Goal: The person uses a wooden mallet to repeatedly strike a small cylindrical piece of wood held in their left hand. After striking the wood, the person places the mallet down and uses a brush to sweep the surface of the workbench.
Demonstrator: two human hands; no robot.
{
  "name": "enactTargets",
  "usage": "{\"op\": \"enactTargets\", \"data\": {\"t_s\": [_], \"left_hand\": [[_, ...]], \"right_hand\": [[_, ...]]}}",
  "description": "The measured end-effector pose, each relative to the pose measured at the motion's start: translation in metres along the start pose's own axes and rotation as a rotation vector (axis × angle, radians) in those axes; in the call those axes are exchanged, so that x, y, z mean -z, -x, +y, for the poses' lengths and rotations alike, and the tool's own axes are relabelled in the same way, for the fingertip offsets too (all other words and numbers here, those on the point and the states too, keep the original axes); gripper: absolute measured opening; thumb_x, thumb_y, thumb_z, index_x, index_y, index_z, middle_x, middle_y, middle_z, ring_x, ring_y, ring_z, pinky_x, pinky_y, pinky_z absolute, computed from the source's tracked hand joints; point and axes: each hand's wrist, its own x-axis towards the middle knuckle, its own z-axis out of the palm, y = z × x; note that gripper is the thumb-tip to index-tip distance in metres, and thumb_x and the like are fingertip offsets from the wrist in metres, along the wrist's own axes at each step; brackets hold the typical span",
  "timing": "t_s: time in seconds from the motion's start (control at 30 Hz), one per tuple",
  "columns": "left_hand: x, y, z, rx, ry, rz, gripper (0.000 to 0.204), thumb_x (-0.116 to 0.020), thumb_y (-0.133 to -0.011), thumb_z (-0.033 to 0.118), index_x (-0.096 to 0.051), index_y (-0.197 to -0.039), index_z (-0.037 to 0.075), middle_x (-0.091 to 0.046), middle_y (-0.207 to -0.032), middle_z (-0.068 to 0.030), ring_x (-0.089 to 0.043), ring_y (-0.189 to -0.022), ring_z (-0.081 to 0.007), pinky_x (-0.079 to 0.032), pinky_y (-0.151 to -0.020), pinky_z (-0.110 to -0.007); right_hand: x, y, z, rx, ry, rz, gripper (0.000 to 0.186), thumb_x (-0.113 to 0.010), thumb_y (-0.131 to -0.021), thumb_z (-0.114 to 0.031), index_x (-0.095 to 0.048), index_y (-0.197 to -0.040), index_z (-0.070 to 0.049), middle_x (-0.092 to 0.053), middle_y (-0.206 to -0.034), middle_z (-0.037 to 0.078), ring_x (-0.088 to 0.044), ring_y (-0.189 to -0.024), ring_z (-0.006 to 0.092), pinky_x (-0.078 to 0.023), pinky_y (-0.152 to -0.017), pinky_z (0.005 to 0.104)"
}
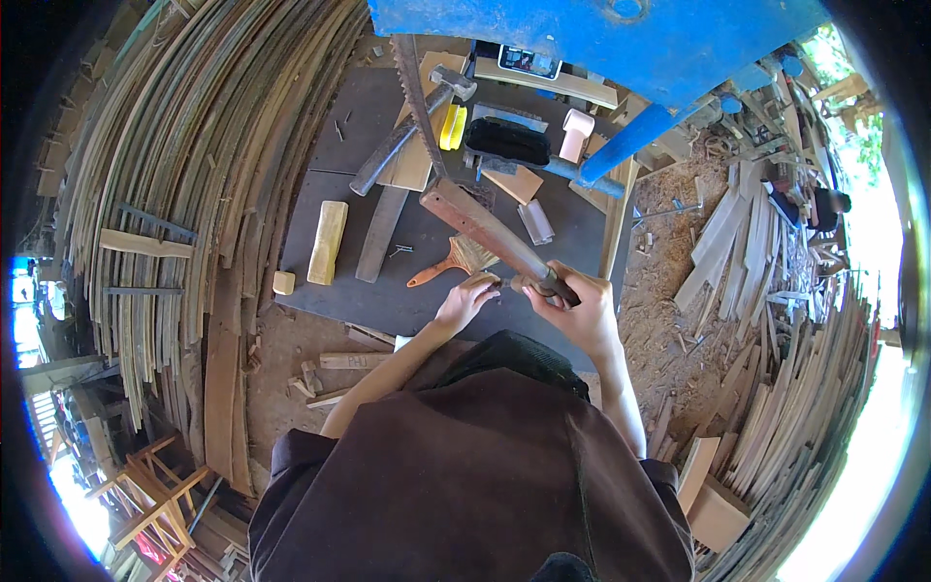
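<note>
My right hand is closed round the near end of a long reddish-brown bar, which slants away to the far left. Close to the bar's far end runs a narrow, toothed saw blade; whether the two are joined I cannot tell. Just left of the right hand, my left hand pinches something small and dark, too small to name. A paintbrush with an orange-brown handle lies beyond the left hand on the dark tabletop.
Farther back lie a hammer, a yellow piece, a black tray-like thing and a phone. Left stands a pale wooden block. A blue metal structure overhangs the far side. Stacked planks line the left.
</note>
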Motion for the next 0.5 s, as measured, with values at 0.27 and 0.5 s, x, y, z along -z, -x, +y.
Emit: {"op": "enactTargets", "data": {"t_s": [0.27, 0.5], "left_hand": [[0.002, 0.0, -0.003, -0.03, -0.017, -0.007, 0.022, -0.066, -0.083, 0.015, -0.062, -0.101, 0.002, -0.063, -0.102, -0.0126, -0.063, -0.089, -0.0322, -0.052, -0.073, -0.036], [0.001, 0.003, 0.004, 0.089, 0.024, -0.056, 0.037, -0.064, -0.087, 0.018, -0.052, -0.119, 0.005, -0.062, -0.106, -0.0137, -0.065, -0.077, -0.03, -0.053, -0.067, -0.037]], "right_hand": [[-0.001, -0.011, 0.009, -0.031, 0.017, -0.047, 0.026, -0.078, -0.073, -0.015, -0.063, -0.089, 0.0, -0.06, -0.063, 0.004, -0.056, -0.05, 0.0054, -0.044, -0.048, 0.0223], [-0.001, -0.013, 0.003, -0.043, -0.001, -0.043, 0.025, -0.077, -0.075, -0.014, -0.063, -0.09, -0.001, -0.06, -0.064, 0.004, -0.052, -0.051, 0.004, -0.043, -0.048, 0.022]]}}
